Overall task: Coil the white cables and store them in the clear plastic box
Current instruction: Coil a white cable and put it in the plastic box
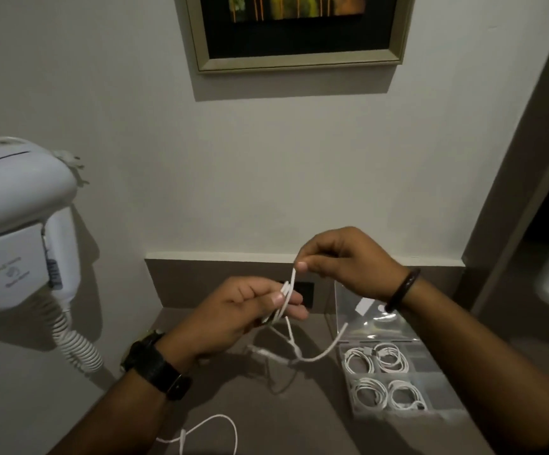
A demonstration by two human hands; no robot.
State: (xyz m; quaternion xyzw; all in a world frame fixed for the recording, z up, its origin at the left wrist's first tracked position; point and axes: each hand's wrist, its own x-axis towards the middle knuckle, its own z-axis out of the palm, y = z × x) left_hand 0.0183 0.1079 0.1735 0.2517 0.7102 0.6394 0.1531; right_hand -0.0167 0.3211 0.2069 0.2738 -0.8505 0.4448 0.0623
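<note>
My left hand (237,315) pinches a small bundle of loops of a white cable (327,349) above the counter. My right hand (345,259) grips the same cable just above the bundle, thumb and forefinger closed on the strand. The cable's free length sags below both hands and curves up to the right. The clear plastic box (358,410) stands open on the counter at the right, its lid (348,302) upright behind it. Several coiled white cables (370,390) lie in its compartments. Another loose white cable (215,425) lies at the counter's near edge.
A white wall-mounted hair dryer (17,221) with a spiral cord (76,346) hangs at the left. A framed picture (296,31) is on the wall above. A dark socket plate (304,292) sits in the brown backsplash behind my hands. The brown counter (266,418) runs below.
</note>
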